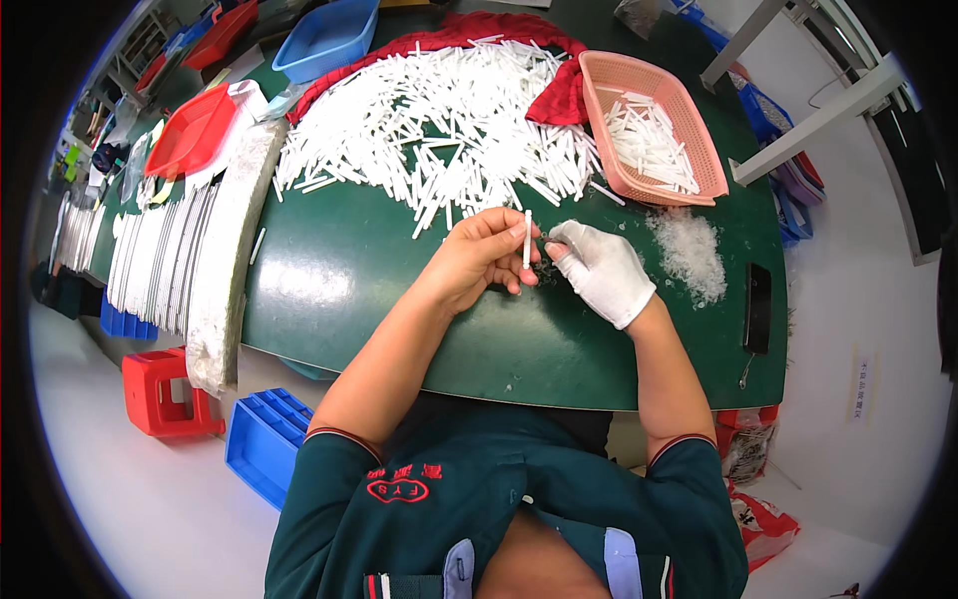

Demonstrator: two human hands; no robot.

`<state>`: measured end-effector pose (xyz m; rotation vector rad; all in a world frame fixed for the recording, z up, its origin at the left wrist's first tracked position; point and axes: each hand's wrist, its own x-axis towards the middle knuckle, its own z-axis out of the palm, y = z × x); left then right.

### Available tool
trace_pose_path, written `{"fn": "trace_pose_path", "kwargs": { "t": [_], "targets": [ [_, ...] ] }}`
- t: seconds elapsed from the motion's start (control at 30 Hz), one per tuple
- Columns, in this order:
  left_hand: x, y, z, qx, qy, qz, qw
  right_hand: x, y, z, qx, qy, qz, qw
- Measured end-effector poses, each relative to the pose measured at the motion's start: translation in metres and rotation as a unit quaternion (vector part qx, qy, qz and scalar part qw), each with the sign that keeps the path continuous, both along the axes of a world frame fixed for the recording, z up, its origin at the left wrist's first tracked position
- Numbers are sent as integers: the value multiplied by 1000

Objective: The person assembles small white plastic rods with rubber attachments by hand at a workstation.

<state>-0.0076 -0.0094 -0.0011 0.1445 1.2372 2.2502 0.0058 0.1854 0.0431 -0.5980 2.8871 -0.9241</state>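
Observation:
My bare left hand (481,255) pinches a short white plastic stick (527,241), held upright above the green table. Just to its right is my right hand (605,272), in a white glove with bare fingertips showing. Its thumb and forefinger are closed together around something small and dark that I cannot make out, close beside the stick. Beyond both hands spreads a large heap of similar white sticks (439,130), lying partly on a red cloth (555,100). More such sticks fill part of a pink basket (596,105) at the far right.
Thin whitish shavings (689,255) lie right of my gloved hand. A black phone-like object (757,309) rests at the table's right edge. Left stand stacked white boards (165,260), a red tray (190,130) and a blue basin (324,42). A red stool (160,394) and blue bin (261,454) are below.

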Motion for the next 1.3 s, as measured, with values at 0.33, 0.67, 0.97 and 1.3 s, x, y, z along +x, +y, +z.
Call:
{"fn": "trace_pose_path", "kwargs": {
  "t": [0.33, 0.67, 0.97, 1.3],
  "targets": [
    [0, 0, -1, -37, 21, 14, 999, 3, -1, -3, -2, 58, 61, 996],
    [-2, -1, -1, -50, 59, 51, 996, 4, -5, 0, 23, 67, 91, 993],
    [1, 0, 2, -53, 47, 66, 995, 3, -1, -1, 1, 27, 79, 996],
    [-4, 3, 1, -78, 60, 108, 989, -7, 4, -22, -225, -157, -22, 961]
  ]
}}
